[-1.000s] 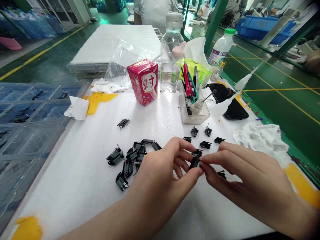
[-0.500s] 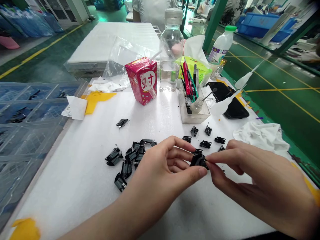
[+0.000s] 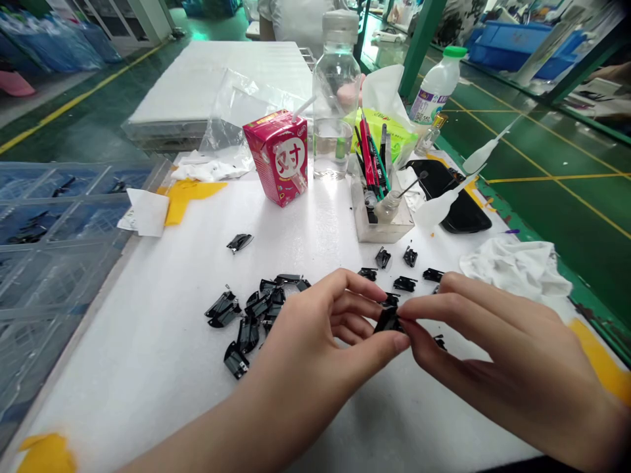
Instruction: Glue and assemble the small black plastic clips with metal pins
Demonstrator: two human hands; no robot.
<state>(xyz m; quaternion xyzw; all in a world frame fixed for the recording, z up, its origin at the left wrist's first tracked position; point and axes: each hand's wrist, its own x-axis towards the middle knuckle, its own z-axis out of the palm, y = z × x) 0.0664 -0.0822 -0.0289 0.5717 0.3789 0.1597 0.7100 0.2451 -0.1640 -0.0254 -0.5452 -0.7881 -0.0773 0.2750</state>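
Between my two hands, just above the white work surface (image 3: 187,401), is a small black plastic part (image 3: 387,320). My left hand (image 3: 325,328) grips it between thumb and fingers from the left. The thumb and forefinger of my right hand (image 3: 473,335) pinch its right end, and the fingertips cover that end. Left of my left hand lies a loose pile of similar black parts (image 3: 249,334), with a single part (image 3: 240,242) apart from it farther back. More black parts (image 3: 405,283) are spread out behind my hands, some of them partly hidden by my fingers.
A pink drink carton (image 3: 279,157), a clear bottle (image 3: 335,112) and a tool box (image 3: 382,226) of tweezers stand behind. At left is a compartmented plastic tray (image 3: 64,269). A crumpled white cloth (image 3: 515,269), dropper bottles (image 3: 436,213) and a black phone-like object (image 3: 463,213) lie right.
My right hand has shifted slightly left and its fingertips sit closer in on the black part. The part looks turned a little. The view has moved slightly.
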